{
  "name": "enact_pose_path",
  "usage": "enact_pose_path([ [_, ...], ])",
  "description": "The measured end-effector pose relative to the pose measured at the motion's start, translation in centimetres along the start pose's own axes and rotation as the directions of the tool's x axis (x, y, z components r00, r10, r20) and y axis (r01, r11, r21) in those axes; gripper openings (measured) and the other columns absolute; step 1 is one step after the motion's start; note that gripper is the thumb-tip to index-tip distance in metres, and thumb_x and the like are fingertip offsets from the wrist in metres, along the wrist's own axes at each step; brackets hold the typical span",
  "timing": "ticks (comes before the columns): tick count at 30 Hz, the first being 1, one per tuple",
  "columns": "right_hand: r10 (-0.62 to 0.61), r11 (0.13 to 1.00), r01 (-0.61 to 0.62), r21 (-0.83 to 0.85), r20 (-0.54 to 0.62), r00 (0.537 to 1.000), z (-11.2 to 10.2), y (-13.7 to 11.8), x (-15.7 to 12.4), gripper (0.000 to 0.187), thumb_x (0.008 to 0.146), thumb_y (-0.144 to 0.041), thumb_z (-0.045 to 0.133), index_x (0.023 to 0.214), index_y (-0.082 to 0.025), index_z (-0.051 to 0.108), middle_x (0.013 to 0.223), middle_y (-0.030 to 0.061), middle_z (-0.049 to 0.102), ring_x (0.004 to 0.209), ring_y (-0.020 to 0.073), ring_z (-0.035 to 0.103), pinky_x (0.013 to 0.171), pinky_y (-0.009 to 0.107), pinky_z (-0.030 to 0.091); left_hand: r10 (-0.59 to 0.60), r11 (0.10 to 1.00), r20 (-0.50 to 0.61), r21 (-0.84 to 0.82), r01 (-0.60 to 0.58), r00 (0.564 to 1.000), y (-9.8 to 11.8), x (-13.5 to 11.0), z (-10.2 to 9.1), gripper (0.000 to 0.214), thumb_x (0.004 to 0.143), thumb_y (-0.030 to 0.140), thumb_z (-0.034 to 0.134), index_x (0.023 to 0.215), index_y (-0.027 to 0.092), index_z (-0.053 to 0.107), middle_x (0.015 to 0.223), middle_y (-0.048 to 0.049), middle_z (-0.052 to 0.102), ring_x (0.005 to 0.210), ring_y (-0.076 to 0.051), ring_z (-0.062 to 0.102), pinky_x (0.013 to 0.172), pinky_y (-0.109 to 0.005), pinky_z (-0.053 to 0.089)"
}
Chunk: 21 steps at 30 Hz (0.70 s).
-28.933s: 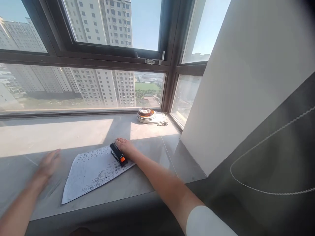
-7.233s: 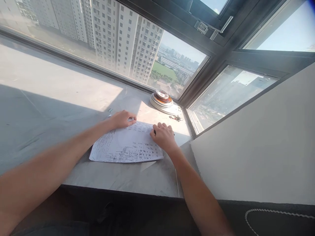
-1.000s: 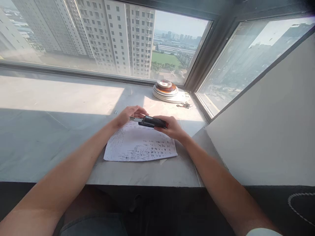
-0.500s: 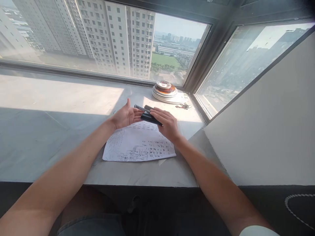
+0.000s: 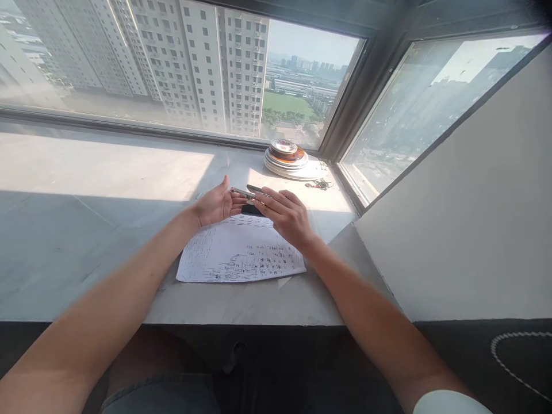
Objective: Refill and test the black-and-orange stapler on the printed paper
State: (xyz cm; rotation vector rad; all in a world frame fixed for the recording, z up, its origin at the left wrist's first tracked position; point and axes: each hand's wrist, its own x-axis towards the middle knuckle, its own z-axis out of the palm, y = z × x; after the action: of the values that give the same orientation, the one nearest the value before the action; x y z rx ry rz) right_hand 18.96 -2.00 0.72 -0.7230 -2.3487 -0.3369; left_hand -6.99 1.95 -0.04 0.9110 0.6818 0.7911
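Observation:
A black-and-silver stapler (image 5: 253, 210) is held above a sheet of paper (image 5: 241, 253), its parts spread apart at the left end. My right hand (image 5: 284, 215) is closed over it from the right, its fingers laid across and hiding much of it. My left hand (image 5: 216, 202) is open, palm facing the stapler and thumb raised. Its fingertips reach the stapler's left end; whether they bear any of its weight I cannot tell. Dense handwriting and printed marks cover the paper, which lies on the pale marble-look sill (image 5: 107, 247).
Stacked round dishes or lids (image 5: 287, 167) stand in the window corner. Beside them lies a bunch of keys (image 5: 319, 184). A white wall (image 5: 466, 201) slopes along the right side. The sill's front edge (image 5: 241, 325) runs before my legs, and a braided cord (image 5: 494, 345) hangs lower right.
My right hand has shifted left over the stapler and now covers more of its body. My left hand stays nearly in place with the thumb up. The view has shifted slightly.

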Motion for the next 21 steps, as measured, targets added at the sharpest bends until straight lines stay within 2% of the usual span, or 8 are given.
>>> enact_pose_path([
  [5, 0.025, 1.000, -0.025, 0.017, -0.041, 0.999, 0.1, 0.1, -0.1, 0.049, 0.101, -0.004, 0.056, 0.137, -0.037, 0.066, 0.139, -0.0019, 0.070, 0.141, 0.0240, 0.057, 0.106, 0.044, 0.050, 0.011, 1.000, -0.039, -0.019, -0.011, 0.999, -0.2, 0.1, -0.5, 0.059, 0.109, 0.054, 0.033, 0.119, 0.011, 0.073, 0.113, -0.0173, 0.076, 0.096, -0.023, 0.074, 0.087, -0.035, 0.062],
  [9, 0.143, 0.985, -0.129, 0.118, -0.120, 0.982, 0.6, 0.4, -0.3, 0.054, 0.096, 0.000, 0.054, 0.132, -0.037, 0.069, 0.133, -0.0023, 0.073, 0.137, 0.0240, 0.059, 0.105, 0.046, 0.050, 0.034, 0.999, -0.072, -0.031, -0.036, 0.997, -0.1, 0.0, -0.5, 0.043, 0.110, 0.037, 0.041, 0.121, 0.009, 0.071, 0.115, -0.0193, 0.075, 0.109, -0.026, 0.073, 0.097, -0.038, 0.062],
  [11, 0.272, 0.948, -0.222, 0.227, -0.220, 0.937, 0.7, 0.6, -0.4, 0.050, 0.094, -0.002, 0.055, 0.128, -0.034, 0.072, 0.128, 0.0001, 0.075, 0.132, 0.0240, 0.063, 0.106, 0.046, 0.051, 0.069, 0.997, -0.071, -0.032, -0.072, 0.995, 0.0, 0.0, -0.2, 0.038, 0.108, 0.028, 0.043, 0.123, 0.004, 0.070, 0.122, -0.0231, 0.073, 0.120, -0.029, 0.070, 0.106, -0.040, 0.059],
  [13, 0.426, 0.871, -0.312, 0.380, -0.267, 0.864, 0.6, 0.8, -0.6, 0.038, 0.093, -0.009, 0.061, 0.122, -0.030, 0.074, 0.119, 0.0031, 0.077, 0.120, 0.0242, 0.067, 0.101, 0.045, 0.053, 0.130, 0.992, -0.090, 0.005, -0.130, 0.987, 0.1, -0.1, 0.1, 0.033, 0.105, 0.018, 0.046, 0.122, 0.002, 0.069, 0.129, -0.0252, 0.070, 0.129, -0.031, 0.066, 0.113, -0.042, 0.055],
  [14, 0.489, 0.817, -0.343, 0.464, -0.244, 0.837, 0.5, 0.9, -0.7, 0.032, 0.092, -0.015, 0.066, 0.119, -0.028, 0.075, 0.114, 0.0041, 0.077, 0.112, 0.0239, 0.069, 0.097, 0.044, 0.055, 0.165, 0.986, -0.107, 0.040, -0.162, 0.980, 0.2, -0.1, 0.3, 0.032, 0.103, 0.014, 0.048, 0.123, 0.002, 0.069, 0.131, -0.0248, 0.069, 0.131, -0.031, 0.064, 0.115, -0.042, 0.053],
  [16, 0.541, 0.691, -0.374, 0.618, -0.099, 0.835, 0.2, 1.0, -0.8, 0.026, 0.088, -0.028, 0.076, 0.113, -0.025, 0.077, 0.103, 0.0041, 0.077, 0.096, 0.0222, 0.070, 0.086, 0.039, 0.057, 0.220, 0.970, -0.134, 0.137, -0.202, 0.966, 0.3, -0.2, 0.7, 0.031, 0.101, 0.012, 0.052, 0.126, 0.005, 0.068, 0.134, -0.0222, 0.069, 0.132, -0.030, 0.063, 0.118, -0.042, 0.051],
  [19, 0.426, 0.509, -0.397, 0.764, 0.177, 0.887, 0.0, 0.9, -0.8, 0.034, 0.081, -0.043, 0.082, 0.105, -0.020, 0.077, 0.092, 0.0031, 0.074, 0.083, 0.0195, 0.067, 0.074, 0.033, 0.053, 0.257, 0.932, -0.139, 0.297, -0.207, 0.956, 0.3, -0.4, 1.3, 0.035, 0.102, 0.022, 0.059, 0.134, 0.010, 0.066, 0.137, -0.0196, 0.069, 0.129, -0.029, 0.066, 0.114, -0.042, 0.054],
  [21, 0.322, 0.444, -0.420, 0.792, 0.297, 0.899, 0.1, 0.7, -0.8, 0.035, 0.079, -0.047, 0.083, 0.100, -0.018, 0.077, 0.086, 0.0018, 0.072, 0.078, 0.0177, 0.063, 0.069, 0.030, 0.049, 0.268, 0.896, -0.118, 0.395, -0.202, 0.956, 0.2, -0.5, 1.3, 0.038, 0.100, 0.033, 0.066, 0.133, 0.013, 0.068, 0.131, -0.0192, 0.072, 0.120, -0.028, 0.071, 0.107, -0.043, 0.058],
])
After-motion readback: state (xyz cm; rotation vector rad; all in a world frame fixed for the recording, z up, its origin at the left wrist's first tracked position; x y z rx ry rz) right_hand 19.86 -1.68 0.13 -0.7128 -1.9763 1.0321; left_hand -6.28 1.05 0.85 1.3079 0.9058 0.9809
